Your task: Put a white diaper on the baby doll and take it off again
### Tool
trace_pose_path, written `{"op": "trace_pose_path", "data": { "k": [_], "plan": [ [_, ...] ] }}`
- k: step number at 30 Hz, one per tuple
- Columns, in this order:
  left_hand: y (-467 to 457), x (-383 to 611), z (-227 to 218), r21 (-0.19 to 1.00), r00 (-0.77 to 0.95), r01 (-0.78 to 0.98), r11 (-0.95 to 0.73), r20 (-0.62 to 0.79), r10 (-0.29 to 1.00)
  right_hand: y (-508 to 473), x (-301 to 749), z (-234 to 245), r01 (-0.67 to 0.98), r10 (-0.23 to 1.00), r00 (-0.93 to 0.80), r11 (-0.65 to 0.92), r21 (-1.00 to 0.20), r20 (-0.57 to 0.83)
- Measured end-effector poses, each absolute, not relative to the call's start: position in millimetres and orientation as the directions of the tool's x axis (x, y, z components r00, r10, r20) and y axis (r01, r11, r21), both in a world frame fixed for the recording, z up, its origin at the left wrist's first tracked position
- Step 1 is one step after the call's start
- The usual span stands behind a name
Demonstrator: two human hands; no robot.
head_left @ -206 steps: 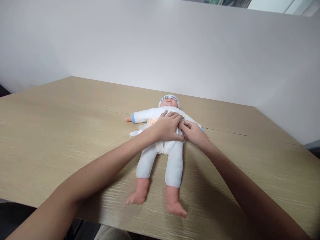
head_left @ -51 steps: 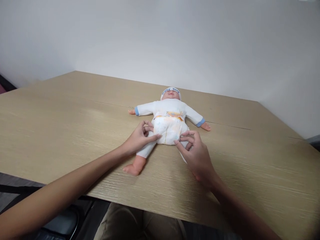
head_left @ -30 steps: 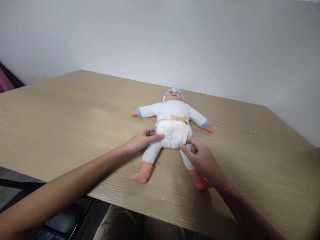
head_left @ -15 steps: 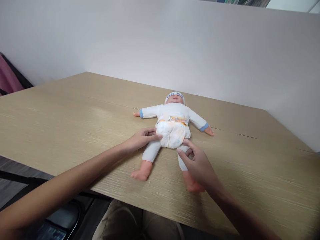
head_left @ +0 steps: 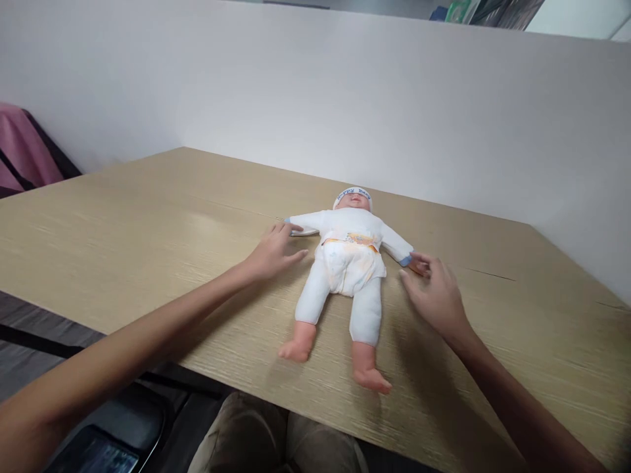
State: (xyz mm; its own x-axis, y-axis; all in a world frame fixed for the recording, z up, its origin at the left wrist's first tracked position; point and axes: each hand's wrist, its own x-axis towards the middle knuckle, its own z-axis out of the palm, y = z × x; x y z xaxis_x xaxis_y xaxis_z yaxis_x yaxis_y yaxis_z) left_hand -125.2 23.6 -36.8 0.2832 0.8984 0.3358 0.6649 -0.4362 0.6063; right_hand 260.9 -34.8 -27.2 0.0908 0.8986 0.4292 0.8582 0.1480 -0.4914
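A baby doll point(head_left: 351, 263) in a white suit, a white cap and a diaper point(head_left: 352, 263) lies on its back on the wooden table point(head_left: 148, 230), arms spread, bare feet toward me. My left hand point(head_left: 273, 251) rests flat beside the doll's outstretched arm on the left, its fingers on or just at the doll's hand. My right hand point(head_left: 434, 292) lies fingers apart by the doll's other hand, touching or nearly touching it. Neither hand holds anything.
A white partition wall point(head_left: 345, 98) stands behind the table. A pink cloth point(head_left: 22, 148) shows at the far left. Below the table's near edge are my knees point(head_left: 276, 440) and a dark chair seat point(head_left: 113, 440).
Both hands have left the diaper at the doll's hips and moved outward and up to the doll's two hands. The doll's legs now lie uncovered.
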Motion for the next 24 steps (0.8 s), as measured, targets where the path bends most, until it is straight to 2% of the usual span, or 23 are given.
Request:
{"op": "trace_pose_path", "data": {
  "k": [2,4,9,13,15,19,21,23,24],
  "plan": [
    [53,-118,-36,0.474,0.240,0.795,-0.378,0.327,0.914,-1,261,-32,0.940,0.909,0.110,0.037,-0.340,0.402],
    [75,-107,-34,0.431,0.178,0.855,-0.289,0.280,0.943,24,253,-34,0.962,0.930,0.130,-0.034,-0.272,0.343],
    [91,-82,-23,0.437,0.100,0.878,-0.195,0.232,0.968,46,229,-23,0.948,0.960,0.150,-0.071,-0.310,0.239],
    [60,-79,-4,0.428,0.108,0.882,-0.196,0.222,0.969,26,229,-4,0.926,0.976,0.144,-0.074,-0.370,0.166],
    [27,-86,8,0.461,0.112,0.863,-0.207,0.226,0.968,3,235,4,0.907,0.981,0.125,-0.053,-0.418,0.148],
    [-78,-104,31,0.650,0.054,0.731,-0.205,0.245,0.968,-62,248,17,0.787,0.989,0.049,0.050,-0.615,0.143],
    [-142,-107,33,0.717,0.024,0.665,-0.208,0.258,0.966,-98,251,23,0.739,0.989,-0.005,0.103,-0.666,0.148],
    [-204,-107,25,0.778,0.014,0.600,-0.184,0.220,0.975,-135,251,30,0.699,0.986,-0.079,0.159,-0.697,0.146],
    [-233,-106,17,0.811,0.033,0.566,-0.148,0.157,0.987,-153,251,33,0.681,0.983,-0.116,0.182,-0.709,0.141]
  ]
}}
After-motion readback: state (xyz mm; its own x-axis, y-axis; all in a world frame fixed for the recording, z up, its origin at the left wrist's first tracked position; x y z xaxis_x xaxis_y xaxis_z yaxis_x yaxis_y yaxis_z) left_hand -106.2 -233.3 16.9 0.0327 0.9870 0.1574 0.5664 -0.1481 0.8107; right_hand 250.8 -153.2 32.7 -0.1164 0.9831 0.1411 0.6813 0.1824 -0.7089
